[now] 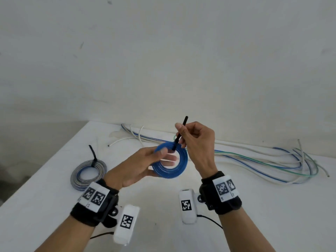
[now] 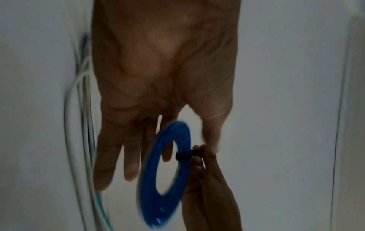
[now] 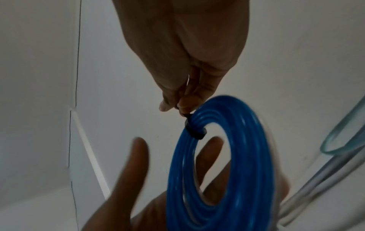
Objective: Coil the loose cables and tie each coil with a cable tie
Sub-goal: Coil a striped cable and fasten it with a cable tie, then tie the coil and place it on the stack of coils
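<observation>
A blue cable coil hangs above the white table, bound at its top by a black cable tie. My right hand pinches the tie's tail just above the coil, and the tail's end sticks up past the thumb. My left hand is at the coil's left side with straight fingers behind the ring. In the wrist views its thumb stands a little apart from the coil.
A grey and blue coil tied with a black tie lies at the left of the table. Several loose white, blue and green cables stretch along the far side to the right. The table's left edge is near the tied coil.
</observation>
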`<state>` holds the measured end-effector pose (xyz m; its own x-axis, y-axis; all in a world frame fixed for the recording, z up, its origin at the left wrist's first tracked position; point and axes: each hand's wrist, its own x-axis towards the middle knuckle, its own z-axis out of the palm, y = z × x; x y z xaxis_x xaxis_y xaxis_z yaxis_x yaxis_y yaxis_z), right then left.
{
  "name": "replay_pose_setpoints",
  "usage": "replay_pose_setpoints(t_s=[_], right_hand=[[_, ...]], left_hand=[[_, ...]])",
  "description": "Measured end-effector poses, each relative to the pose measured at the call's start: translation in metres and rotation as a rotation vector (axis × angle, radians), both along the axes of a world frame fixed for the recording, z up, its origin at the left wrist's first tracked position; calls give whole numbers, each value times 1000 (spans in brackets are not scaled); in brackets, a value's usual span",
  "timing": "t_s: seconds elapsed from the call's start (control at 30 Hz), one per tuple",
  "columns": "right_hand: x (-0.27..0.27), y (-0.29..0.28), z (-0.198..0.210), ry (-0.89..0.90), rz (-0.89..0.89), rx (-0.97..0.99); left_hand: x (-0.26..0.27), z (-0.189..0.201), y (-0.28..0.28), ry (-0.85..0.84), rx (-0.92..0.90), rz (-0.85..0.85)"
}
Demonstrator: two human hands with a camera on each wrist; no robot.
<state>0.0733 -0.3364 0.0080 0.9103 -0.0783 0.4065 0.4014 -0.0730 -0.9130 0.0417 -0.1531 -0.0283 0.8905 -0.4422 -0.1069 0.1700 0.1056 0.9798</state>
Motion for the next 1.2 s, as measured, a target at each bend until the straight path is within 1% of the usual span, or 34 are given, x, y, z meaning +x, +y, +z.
replay_pose_setpoints(t_s=[0.07,0.13,0.2,0.23,0.27,0.3,0.37,0.4,0.5,0.6,0.67,0.73,0.8,0.83,0.87,0.97,1.0,1.03,1.1,1.2], right_hand=[[5,20,-4,24,21,-49],[9,42,-14,57,70,-140],[12,61,-29,103,146,-366],[12,69,-37,139,212,-479],[11,76,-43,198,307,-541],[7,83,-48,275,421,-539],[-1,100,-53,434,616,-431],[-5,110,-54,473,667,-398],[-9,140,-57,490,710,-438],[-11,164,-64,526,711,-487],[-12,176,-71,540,668,-521],[-13,184,-80,520,599,-555],[-15,187,-85,484,539,-558],[-16,187,-87,466,519,-559],[-18,185,-87,441,502,-573],[-19,176,-92,401,464,-636],[-18,171,-93,398,451,-661],[-15,166,-94,393,436,-701],[-7,151,-93,369,395,-806],[6,121,-86,311,290,-932]], left_hand=[[-7,-2,25,-71,138,85],[-15,-3,49,-55,181,158],[-26,-4,74,3,168,241],[-32,-6,87,34,147,282],[-39,-8,100,69,121,323],[-46,-10,113,101,104,361],[-59,-14,137,148,104,411],[-64,-16,147,164,107,425],[-73,-22,174,202,140,496],[-76,-28,196,228,238,521],[-77,-32,205,210,365,533],[-75,-36,207,133,535,604],[-73,-37,206,60,646,707],[-72,-38,204,31,702,725],[-71,-38,203,-1,790,719],[-72,-31,194,-148,1165,674],[-71,-26,187,-193,1206,668],[-70,-22,177,-221,1197,649],[-64,-14,153,-256,1132,573],[-44,-12,113,-285,1031,404]])
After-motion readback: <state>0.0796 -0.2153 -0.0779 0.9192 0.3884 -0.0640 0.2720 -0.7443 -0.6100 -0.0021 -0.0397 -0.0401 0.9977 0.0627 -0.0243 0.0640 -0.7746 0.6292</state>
